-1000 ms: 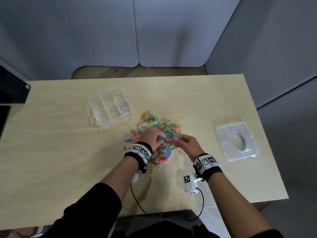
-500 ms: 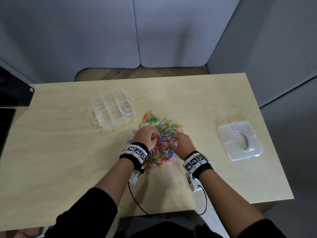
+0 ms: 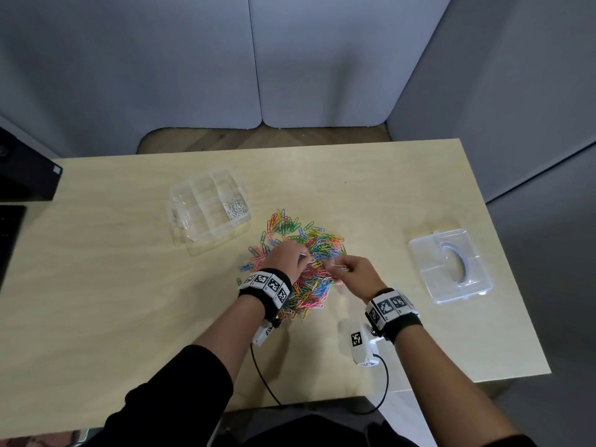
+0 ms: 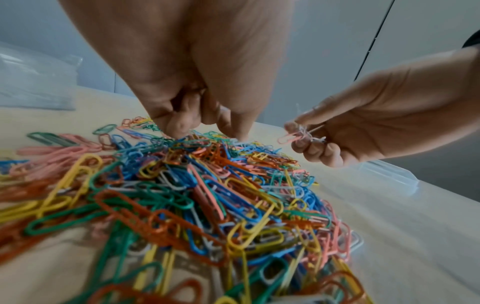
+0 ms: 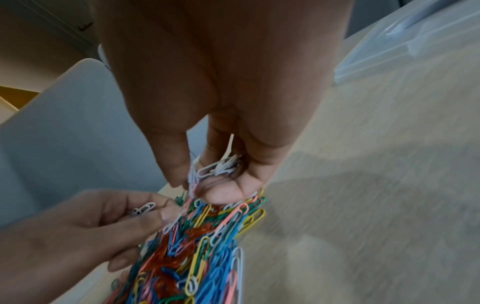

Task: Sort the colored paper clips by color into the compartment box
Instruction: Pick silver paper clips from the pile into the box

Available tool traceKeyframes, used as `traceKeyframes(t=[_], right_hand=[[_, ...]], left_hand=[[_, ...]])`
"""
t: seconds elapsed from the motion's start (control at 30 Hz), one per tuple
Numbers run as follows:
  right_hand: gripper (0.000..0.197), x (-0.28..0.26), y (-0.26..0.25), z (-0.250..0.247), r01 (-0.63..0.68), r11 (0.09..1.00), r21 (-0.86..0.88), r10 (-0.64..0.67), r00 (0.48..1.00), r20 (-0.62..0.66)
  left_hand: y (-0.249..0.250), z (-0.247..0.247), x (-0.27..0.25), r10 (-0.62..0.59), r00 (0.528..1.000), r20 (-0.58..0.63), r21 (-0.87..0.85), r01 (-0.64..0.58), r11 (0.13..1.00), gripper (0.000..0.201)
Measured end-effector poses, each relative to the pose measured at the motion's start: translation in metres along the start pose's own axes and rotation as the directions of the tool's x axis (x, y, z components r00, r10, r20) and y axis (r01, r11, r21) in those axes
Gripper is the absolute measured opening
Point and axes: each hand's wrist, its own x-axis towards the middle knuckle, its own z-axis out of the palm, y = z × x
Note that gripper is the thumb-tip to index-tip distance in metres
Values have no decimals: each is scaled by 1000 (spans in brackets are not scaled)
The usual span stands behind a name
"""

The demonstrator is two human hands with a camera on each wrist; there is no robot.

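- Centrally, pile of paper clips [image 3: 303,262] on bench [image 3: 129,301]; compartment box [image 3: 209,209] upper left.
- Right hand [image 5: 223,115] grip pinches white clips [image 5: 218,167]; left hand [image 4: 197,67] grip curls on white clip [image 5: 144,208].
- Clips probably light, stiff, slippery, tangle-prone; pinch by one wire loop.

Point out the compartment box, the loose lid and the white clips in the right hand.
compartment box [image 3: 180,196]: head view, far-left rim.
loose lid [image 3: 429,253]: head view, flat top.
white clips [image 5: 217,167]: right wrist view, bunch's middle.
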Motion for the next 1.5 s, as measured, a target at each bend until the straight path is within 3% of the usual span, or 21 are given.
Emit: traceKeyframes(t=[0.1,0.2,0.27,0.33,0.43,0.53,0.6,0.7,0.8,0.93,1.1,1.23,1.4,1.5], right_hand=[[22,-4,-6,-5,8,1000,27,-8,1000,-12],[9,-1,-13,-8,-22,997,81,20,1000,19],[12,7,-17,-6,-26,995,92,25,1000,10],[5,15,-23,-2,1,1000,-7,-2,999,-37],[15,24,-32,5,70,956,-285,-105,988,-111],[17,31,-39,13,147,839,-524,-203,978,-51],[10,31,-41,16,183,784,-593,-231,973,-5],[11,29,-38,9,145,819,-555,-221,972,-73],[14,23,-27,-7,65,894,-444,-151,975,-162],[17,15,-14,-15,-5,863,-506,-55,993,-105],[18,19,-17,-14,26,868,-496,-94,989,-112],[18,39,-34,-8,109,865,-489,-227,955,-189],[11,59,-42,-2,131,769,-625,-216,975,-62],[13,60,-39,-4,143,784,-604,-211,977,-42]], left_hand=[[-1,-1,-3,-36,999,-2,-71,35,997,19],[-2,-3,-5,-60,998,4,-182,60,982,25],[-6,-3,-4,-83,997,8,-229,83,970,24],[-10,-2,-6,-114,993,18,-261,115,959,16],[-14,1,-11,-102,994,25,-372,104,922,2],[-13,0,-12,-140,989,42,-395,146,907,22],[-11,-1,-10,-175,984,38,-405,175,898,29],[-7,-4,-5,-200,980,-12,-440,175,881,31],[-3,-5,1,-163,986,-27,-358,142,923,21],[0,6,9,-58,998,-35,-104,54,993,16],[4,6,15,-10,999,-45,-23,9,1000,14],[-2,3,11,37,999,-6,-76,-37,996,11],[-15,-7,7,12,1000,-22,-144,-15,989,16],[-22,-13,5,1,1000,-6,-160,-2,987,18]])
